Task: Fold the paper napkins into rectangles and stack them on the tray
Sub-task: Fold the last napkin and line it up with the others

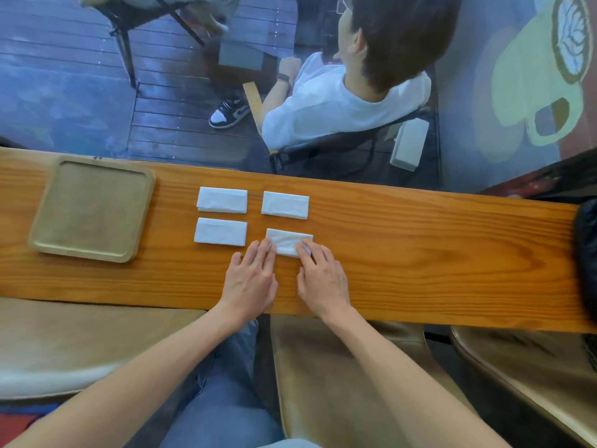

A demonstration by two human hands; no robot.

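At nine o'clock of the long orange-brown wooden counter (403,240) I see the square pale wooden tray (45,221), bare of napkins. Toward the centre lie three folded white paper napkins: far left (222,200), near left (220,231), far right (285,205). The fourth folded napkin (288,242) sits at five o'clock of that group, under my hands. My left hand (250,279) presses its left end with straight fingers; my right hand (323,281) seems to press the right end, though its fingertips blur. The hands are close but apart. I'd judge stacking comes next; thin paper may spring open when lifted, or slide askew on the tray.
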